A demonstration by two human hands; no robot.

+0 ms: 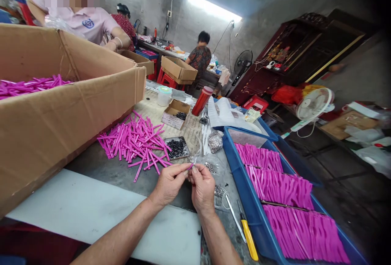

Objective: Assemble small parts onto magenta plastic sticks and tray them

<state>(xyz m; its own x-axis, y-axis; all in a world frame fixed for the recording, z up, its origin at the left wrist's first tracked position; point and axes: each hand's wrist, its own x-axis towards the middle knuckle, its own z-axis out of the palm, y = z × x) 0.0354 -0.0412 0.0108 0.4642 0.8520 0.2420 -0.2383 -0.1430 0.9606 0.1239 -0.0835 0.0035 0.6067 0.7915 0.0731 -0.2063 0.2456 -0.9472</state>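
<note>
Head view: left hand [169, 181] and right hand [203, 186] pinch a slim magenta plastic piece [191, 166]; left of their grip lies a loose heap of magenta sticks [134, 138].

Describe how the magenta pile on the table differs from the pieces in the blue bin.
The loose pile lies jumbled; the binned pieces are lined up in three rows. The loose pile rests on the table; the binned pieces sit inside the blue bin. Both are magenta.
</note>
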